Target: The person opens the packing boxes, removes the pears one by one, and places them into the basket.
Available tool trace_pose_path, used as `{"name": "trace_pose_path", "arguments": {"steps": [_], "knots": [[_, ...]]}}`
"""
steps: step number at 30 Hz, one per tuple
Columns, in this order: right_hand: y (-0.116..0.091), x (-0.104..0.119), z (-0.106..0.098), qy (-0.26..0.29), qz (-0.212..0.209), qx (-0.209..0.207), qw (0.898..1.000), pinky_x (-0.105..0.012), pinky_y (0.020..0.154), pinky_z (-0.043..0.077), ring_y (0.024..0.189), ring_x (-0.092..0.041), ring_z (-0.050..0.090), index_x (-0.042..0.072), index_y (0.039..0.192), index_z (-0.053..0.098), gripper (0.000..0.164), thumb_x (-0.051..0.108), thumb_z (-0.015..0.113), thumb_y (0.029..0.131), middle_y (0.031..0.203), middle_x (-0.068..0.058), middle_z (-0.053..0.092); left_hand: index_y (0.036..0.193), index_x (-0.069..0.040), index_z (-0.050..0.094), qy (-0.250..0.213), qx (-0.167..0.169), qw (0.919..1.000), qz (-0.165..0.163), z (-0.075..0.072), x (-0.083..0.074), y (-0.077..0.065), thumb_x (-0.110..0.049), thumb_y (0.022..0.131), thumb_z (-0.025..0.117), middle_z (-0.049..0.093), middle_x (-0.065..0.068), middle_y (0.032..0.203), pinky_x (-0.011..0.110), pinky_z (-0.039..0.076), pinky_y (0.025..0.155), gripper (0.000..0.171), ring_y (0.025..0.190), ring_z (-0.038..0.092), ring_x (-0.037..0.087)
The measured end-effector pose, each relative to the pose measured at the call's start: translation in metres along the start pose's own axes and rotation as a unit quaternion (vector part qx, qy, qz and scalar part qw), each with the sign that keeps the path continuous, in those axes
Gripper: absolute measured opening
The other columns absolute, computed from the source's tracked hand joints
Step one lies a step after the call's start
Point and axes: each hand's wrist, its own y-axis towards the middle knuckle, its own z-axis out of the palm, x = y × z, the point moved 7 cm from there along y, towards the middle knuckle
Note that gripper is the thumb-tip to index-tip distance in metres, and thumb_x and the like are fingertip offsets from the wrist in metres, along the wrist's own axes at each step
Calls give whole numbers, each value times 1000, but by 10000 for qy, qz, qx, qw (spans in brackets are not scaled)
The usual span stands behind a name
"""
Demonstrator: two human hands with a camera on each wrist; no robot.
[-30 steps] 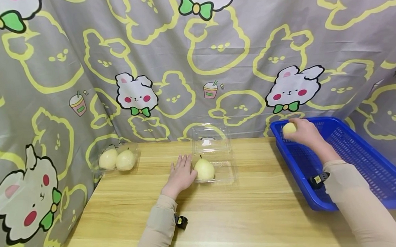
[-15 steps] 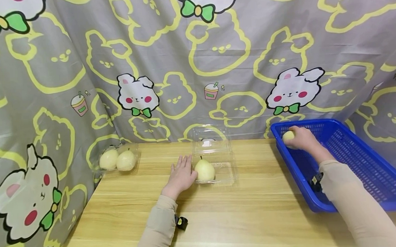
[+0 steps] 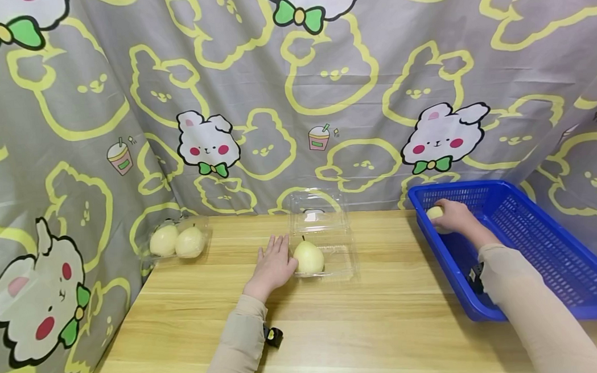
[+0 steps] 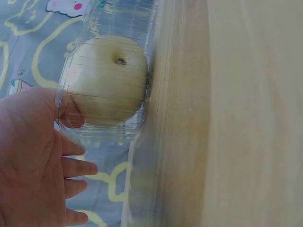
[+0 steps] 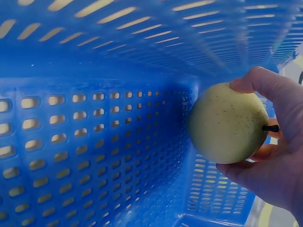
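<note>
Okay, so the first pear (image 5: 227, 125) is gripped between the curled fingers and thumb of the right hand (image 3: 455, 218), stem facing the palm, inside the blue basket (image 3: 444, 263). The left hand (image 3: 270, 268) is held pretty straight-fingered, thumb set against the clear container (image 3: 340, 258), where a second pear (image 3: 309, 259) is seated. Compared with a second ago, the gripped pear's been lowered deeper.

Grey fabric curtain (image 3: 266, 83) hung on back, left and right sides, lightly creased; print of yellow cartoon outlines, white rabbit heads (image 3: 207, 143) with green bows (image 3: 212, 169), pink drink cups (image 3: 319, 138). Light wood-grain tabletop (image 3: 348, 326), back edge against curtain. Lighting bright, fairly even; pale sheen on near tabletop.
</note>
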Motion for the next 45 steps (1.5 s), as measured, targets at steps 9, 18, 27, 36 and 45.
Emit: {"name": "trace_pose_path", "arguments": {"steps": [9, 18, 27, 36, 45], "knots": [[-1, 0, 5, 176, -86, -100, 9998, -54, 74, 49, 94, -49, 55, -17, 127, 46, 66, 24, 67, 81, 113, -41, 56, 155, -7, 23, -27, 29, 10000, -48, 4, 3, 1, -36, 92, 37, 28, 17, 160, 64, 12, 119, 71, 152, 14, 35], [3, 4, 13, 224, -132, 125, 9996, -58, 82, 47, 106, -53, 49, -19, 132, 40, 62, 13, 65, 84, 122, -45, 46, 155, -8, 23, -37, 53, 9999, -81, 4, 4, 0, -36, 92, 37, 28, 17, 159, 64, 12, 120, 71, 152, 13, 34], [7, 6, 10, 236, 100, 81, 9996, -62, 91, 44, 112, -57, 44, -19, 134, 36, 67, 16, 64, 85, 127, -48, 38, 155, -8, 22, -87, 65, 9999, -88, 2, 1, -1, -36, 93, 37, 28, 17, 160, 64, 11, 120, 69, 152, 13, 35], [12, 7, 8, 336, 248, 89, 9991, -64, 96, 41, 116, -59, 41, -19, 136, 33, 68, 17, 62, 86, 129, -48, 37, 155, -6, 24, -116, 38, 9999, -65, -1, 0, -1, -34, 93, 38, 29, 18, 159, 65, 12, 119, 70, 151, 15, 36], [9, 0, 8, 569, 444, 297, 9969, -64, 95, 42, 115, -59, 41, -21, 140, 25, 80, 22, 65, 85, 130, -49, 36, 155, -7, 21, -63, 60, 9999, -80, 1, 0, 0, -36, 94, 37, 28, 18, 159, 63, 11, 120, 70, 152, 14, 36]]}}
